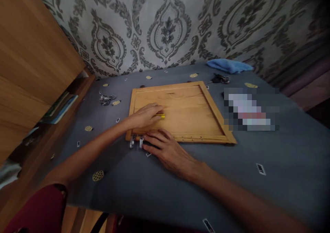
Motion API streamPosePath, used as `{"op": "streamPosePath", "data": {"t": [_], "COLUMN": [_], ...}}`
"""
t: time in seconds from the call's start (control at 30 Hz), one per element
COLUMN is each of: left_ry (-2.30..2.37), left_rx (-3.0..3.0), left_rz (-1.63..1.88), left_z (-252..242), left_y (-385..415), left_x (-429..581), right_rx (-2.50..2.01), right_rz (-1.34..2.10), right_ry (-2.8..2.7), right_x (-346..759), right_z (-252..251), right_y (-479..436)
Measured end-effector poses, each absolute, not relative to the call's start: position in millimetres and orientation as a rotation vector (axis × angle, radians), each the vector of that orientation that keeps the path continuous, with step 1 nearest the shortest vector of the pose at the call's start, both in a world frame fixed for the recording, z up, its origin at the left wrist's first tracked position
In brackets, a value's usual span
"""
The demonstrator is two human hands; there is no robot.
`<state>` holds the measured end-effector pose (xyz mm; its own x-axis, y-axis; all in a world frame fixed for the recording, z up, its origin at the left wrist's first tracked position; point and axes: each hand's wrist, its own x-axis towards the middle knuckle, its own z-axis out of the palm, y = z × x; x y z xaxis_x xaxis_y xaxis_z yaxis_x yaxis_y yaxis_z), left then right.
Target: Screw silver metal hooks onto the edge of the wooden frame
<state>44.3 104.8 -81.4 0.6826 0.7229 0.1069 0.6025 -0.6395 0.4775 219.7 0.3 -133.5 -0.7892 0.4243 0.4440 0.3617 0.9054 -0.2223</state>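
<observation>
A wooden panel (185, 105) with a raised frame, like a cabinet door, lies flat on a dark patterned cloth. My left hand (146, 116) rests over its left part, fingers curled around a small yellow object (162, 116). Most of that object is hidden, so its kind does not show. My right hand (170, 154) is at the panel's near edge, fingers spread and fingertips on the frame. Just left of those fingers, two small metal fittings, like hinge parts (132, 142), stick out from the near left corner. Several small holes run along the near rail.
Loose metal pieces (106, 99) lie left of the panel. A bunch of dark keys (220, 78) and a blue cloth (229, 65) are at the back right. A pixelated item (249, 110) lies on the right. Wooden furniture (38, 47) borders the left side.
</observation>
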Motion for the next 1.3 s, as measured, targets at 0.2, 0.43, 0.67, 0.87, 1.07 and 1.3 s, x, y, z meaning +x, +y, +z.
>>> {"op": "streamPosePath", "data": {"t": [0.2,0.43,0.67,0.87,1.07,1.3], "left_ry": [1.121,1.51,1.842,2.001,2.116,2.166], "left_rx": [2.468,2.197,1.919,1.823,1.803,1.894], "left_rz": [0.626,1.021,1.33,1.326,1.257,1.206], "left_z": [-62,-82,-117,-132,-142,-146], "left_y": [87,72,77,84,89,90], "left_x": [12,-61,-123,-152,-162,-158], "right_rx": [-0.527,-0.707,-0.82,-0.707,-0.647,-0.635], "right_rz": [0.264,0.312,0.149,0.067,0.04,0.1], "right_ry": [-2.33,-2.175,-2.29,-2.314,-2.291,-2.278], "right_x": [224,234,237,236,236,242], "right_z": [-127,-129,-133,-136,-139,-147], "right_y": [3,15,21,32,35,38]}}
